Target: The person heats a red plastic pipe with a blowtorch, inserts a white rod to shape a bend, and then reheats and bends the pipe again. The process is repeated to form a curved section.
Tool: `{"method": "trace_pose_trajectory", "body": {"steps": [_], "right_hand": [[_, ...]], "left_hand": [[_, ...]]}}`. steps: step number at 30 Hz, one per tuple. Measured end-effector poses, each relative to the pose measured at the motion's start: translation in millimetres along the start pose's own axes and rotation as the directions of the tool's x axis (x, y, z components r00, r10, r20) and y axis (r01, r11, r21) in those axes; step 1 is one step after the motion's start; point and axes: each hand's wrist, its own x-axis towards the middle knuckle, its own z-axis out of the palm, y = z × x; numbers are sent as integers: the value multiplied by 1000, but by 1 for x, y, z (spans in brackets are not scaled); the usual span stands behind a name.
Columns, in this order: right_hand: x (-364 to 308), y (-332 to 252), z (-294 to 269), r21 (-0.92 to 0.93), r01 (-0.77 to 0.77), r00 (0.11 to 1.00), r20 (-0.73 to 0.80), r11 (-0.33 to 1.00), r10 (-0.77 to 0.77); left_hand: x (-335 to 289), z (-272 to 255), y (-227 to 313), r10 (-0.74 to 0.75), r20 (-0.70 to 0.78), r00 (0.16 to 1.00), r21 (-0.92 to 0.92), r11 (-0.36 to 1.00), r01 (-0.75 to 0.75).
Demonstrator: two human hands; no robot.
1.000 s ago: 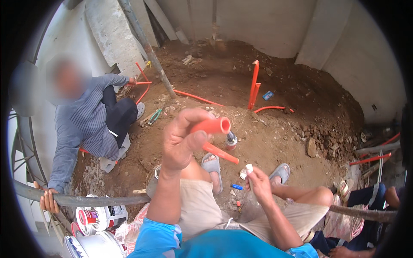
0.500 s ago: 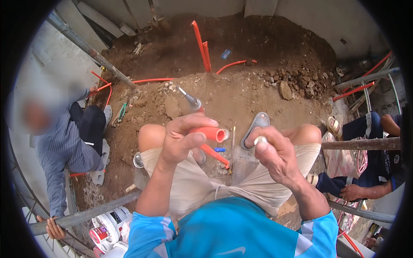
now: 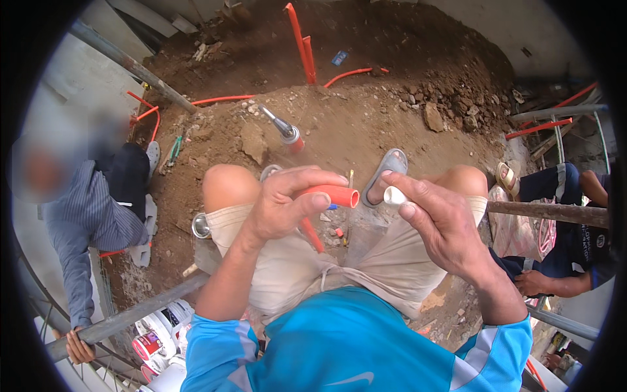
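Note:
My left hand (image 3: 284,199) is wrapped round an orange plastic pipe (image 3: 338,195), whose open round end points toward my right hand. Below that hand an orange length (image 3: 311,235) shows; I cannot tell whether it is part of the same pipe. Between thumb and fingers, my right hand (image 3: 441,222) pinches a small white hollow tube-like piece (image 3: 394,195), its opening turned to the pipe. A gap separates the two ends. Beyond my left hand, a gas torch (image 3: 290,136) with a metal nozzle and red body stands on the soil.
Orange pipes (image 3: 300,49) rise from the dirt ahead. Green-handled pliers (image 3: 175,150) lie at left near a crouching co-worker (image 3: 108,202), who grips a metal rail (image 3: 144,320). Another person (image 3: 555,261) sits at right beside a rusty bar (image 3: 548,213). White buckets (image 3: 160,336) stand lower left.
My hands have come closer together, the pipe moving right. The white piece has turned so its hollow end shows. More of the torch is visible.

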Motion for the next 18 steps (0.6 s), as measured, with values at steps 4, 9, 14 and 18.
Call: {"method": "trace_pose_trajectory", "body": {"steps": [4,9,14,18], "right_hand": [[5,-4,-18,-308,150,988,89,940,-128],[8,3,-19,-399,290,957,131,870,-259],[8,12,-20,-444,342,939,130,828,-318],[8,17,-18,-448,387,920,128,806,-370]], "left_hand": [[6,1,0,-84,112,990,117,991,71],[13,7,-16,0,173,985,69,998,-12],[22,-1,-16,7,263,965,175,983,-55],[26,3,-18,13,272,962,161,985,-59]]}}
